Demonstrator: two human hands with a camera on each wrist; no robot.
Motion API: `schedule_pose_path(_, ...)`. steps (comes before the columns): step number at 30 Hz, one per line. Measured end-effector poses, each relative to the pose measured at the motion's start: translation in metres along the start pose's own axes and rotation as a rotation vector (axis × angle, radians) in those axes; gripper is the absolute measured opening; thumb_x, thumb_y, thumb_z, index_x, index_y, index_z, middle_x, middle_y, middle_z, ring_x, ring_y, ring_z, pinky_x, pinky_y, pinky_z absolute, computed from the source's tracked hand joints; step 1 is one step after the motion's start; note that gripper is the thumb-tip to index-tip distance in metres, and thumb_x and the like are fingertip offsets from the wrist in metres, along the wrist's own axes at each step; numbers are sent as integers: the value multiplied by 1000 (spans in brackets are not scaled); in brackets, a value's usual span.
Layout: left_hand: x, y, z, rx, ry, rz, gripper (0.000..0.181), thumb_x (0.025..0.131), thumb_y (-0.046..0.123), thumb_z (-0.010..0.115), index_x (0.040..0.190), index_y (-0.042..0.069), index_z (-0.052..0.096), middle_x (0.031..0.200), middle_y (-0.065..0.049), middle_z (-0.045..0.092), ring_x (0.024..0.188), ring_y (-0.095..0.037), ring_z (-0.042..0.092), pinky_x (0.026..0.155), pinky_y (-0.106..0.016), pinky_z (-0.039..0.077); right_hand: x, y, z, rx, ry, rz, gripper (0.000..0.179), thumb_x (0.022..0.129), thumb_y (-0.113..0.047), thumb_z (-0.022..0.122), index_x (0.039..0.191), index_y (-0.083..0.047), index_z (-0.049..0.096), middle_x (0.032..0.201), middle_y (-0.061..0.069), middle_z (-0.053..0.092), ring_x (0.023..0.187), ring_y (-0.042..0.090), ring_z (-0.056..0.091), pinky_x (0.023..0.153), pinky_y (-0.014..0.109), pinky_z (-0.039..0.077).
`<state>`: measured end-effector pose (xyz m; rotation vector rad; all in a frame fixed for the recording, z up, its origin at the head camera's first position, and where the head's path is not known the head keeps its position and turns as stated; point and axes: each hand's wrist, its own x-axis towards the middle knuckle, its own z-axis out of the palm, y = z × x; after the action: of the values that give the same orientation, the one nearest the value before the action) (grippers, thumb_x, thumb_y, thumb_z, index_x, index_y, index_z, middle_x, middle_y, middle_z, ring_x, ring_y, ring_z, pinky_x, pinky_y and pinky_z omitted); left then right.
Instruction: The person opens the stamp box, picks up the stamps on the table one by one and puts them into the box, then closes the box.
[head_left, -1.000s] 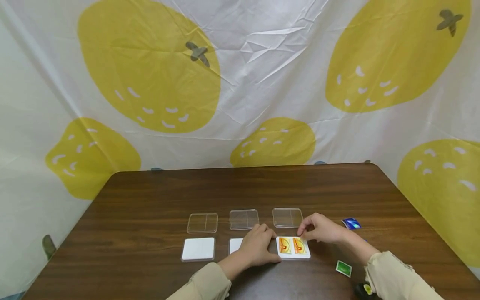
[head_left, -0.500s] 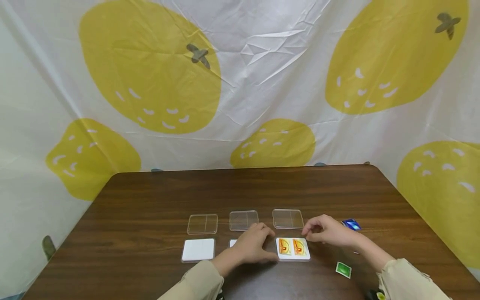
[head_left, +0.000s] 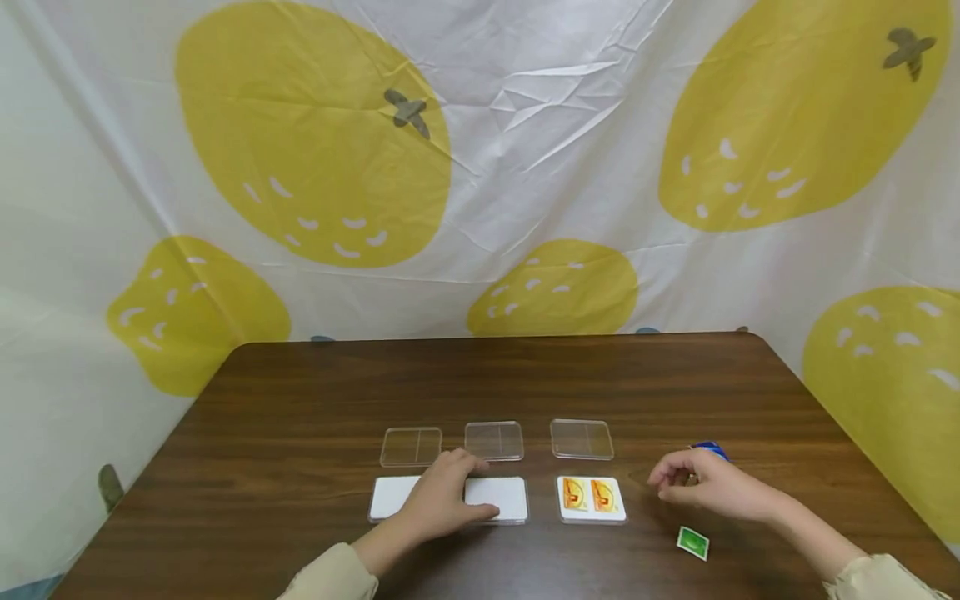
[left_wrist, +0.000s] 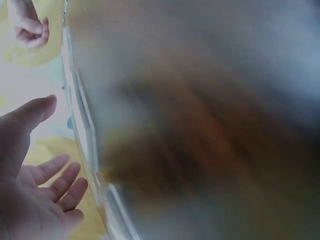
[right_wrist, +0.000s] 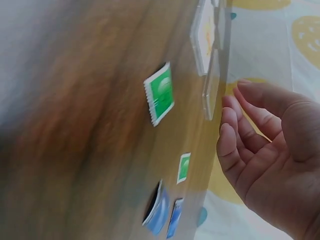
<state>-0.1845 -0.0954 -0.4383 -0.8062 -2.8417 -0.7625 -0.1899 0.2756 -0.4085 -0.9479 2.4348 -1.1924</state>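
Observation:
My left hand [head_left: 442,498], fingers spread, is over two clear cases with white inserts, the left case [head_left: 390,497] and the middle case [head_left: 510,498], partly covering both. Its palm and fingers hold nothing in the left wrist view. To their right, a third case [head_left: 589,517] bears two orange-and-yellow stamps [head_left: 575,495] side by side. My right hand [head_left: 712,485], fingers loosely bent and nothing between them, hovers right of that case. Nearest it are a green stamp [right_wrist: 160,94], a second green stamp [right_wrist: 184,167] and blue stamps [right_wrist: 159,215], mostly hidden in the head view.
Behind the cases lie three clear plastic lids in a row: a left lid [head_left: 412,447], a middle lid [head_left: 493,442] and a right lid [head_left: 582,439]. A lemon-print curtain [head_left: 555,167] hangs at the back edge of the brown wooden table [head_left: 315,383].
My right hand has drawn away rightward from the case with the orange stamps. My left hand has moved left off that case's side, uncovering more of the middle case.

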Motion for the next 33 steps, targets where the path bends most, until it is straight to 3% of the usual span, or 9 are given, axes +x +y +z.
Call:
schedule_pose_path(5, -11, -13, -4, -10, -44, -38, 63, 66, 43, 76, 112, 3, 59, 105, -5, 57, 97, -21, 50, 81, -38, 45, -14, 6, 2, -28, -12, -17, 13, 82, -4, 63, 94, 2, 61, 85, 2, 61, 78, 2, 55, 63, 23, 48)
schedule_pose_path(13, -17, -20, -8, 20, -72, -36, 67, 62, 41, 79, 112, 2, 58, 102, -5, 56, 94, -21, 50, 78, -37, 45, -38, 8, 10, -119, -5, 72, 20, 79, -12, 68, 95, -1, 61, 81, -5, 57, 63, -2, 48, 52, 22, 43)
schedule_pose_path(17, -17, -20, -9, 26, -70, -28, 64, 61, 38, 80, 110, 2, 59, 99, -5, 56, 91, -20, 49, 74, -35, 45, -49, 8, 15, -178, 55, 142, 26, 75, -18, 72, 92, -3, 60, 79, -6, 55, 59, -3, 46, 49, 21, 42)
schedule_pose_path(24, -17, -21, -8, 29, -59, -17, 59, 60, 37, 80, 106, 4, 62, 94, -2, 54, 87, -18, 48, 70, -31, 43, -56, 9, 29, -344, 234, 160, 30, 64, -25, 80, 82, -10, 61, 70, -12, 53, 57, -5, 42, 49, 20, 38)
schedule_pose_path(28, -17, -22, -7, 31, -45, -10, 58, 60, 37, 80, 105, 5, 62, 94, -2, 54, 87, -18, 48, 70, -31, 43, -55, 6, 33, -359, 256, 203, 30, 63, -26, 81, 80, -12, 61, 68, -14, 53, 59, -4, 43, 50, 20, 37)
schedule_pose_path(33, -17, -21, -7, 33, -46, -14, 58, 59, 37, 80, 104, 5, 62, 94, -1, 54, 88, -18, 48, 70, -31, 43, -55, 7, 37, -371, 276, 180, 26, 63, -21, 80, 77, -14, 60, 65, -16, 50, 58, -5, 42, 49, 20, 36)
